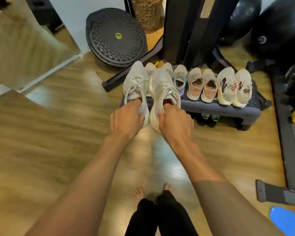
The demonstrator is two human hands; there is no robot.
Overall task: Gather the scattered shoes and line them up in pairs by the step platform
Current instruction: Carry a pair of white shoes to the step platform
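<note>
My left hand grips a white lace-up sneaker by its heel collar, fingers hooked inside the opening. My right hand grips the matching white sneaker the same way; this one is tilted onto its side. Both shoes hang in the air over the left end of the dark grey step platform. On the platform stand a white and blue shoe, a beige pair and a white pair with purple and orange marks, toes pointing away from me. More white toes peek out behind the held shoes.
A black round balance board leans against the wall at the back left. A black machine frame and dark exercise balls stand behind the platform. A wicker basket is at the back. A black rack runs along the right. My bare feet are on the wood floor.
</note>
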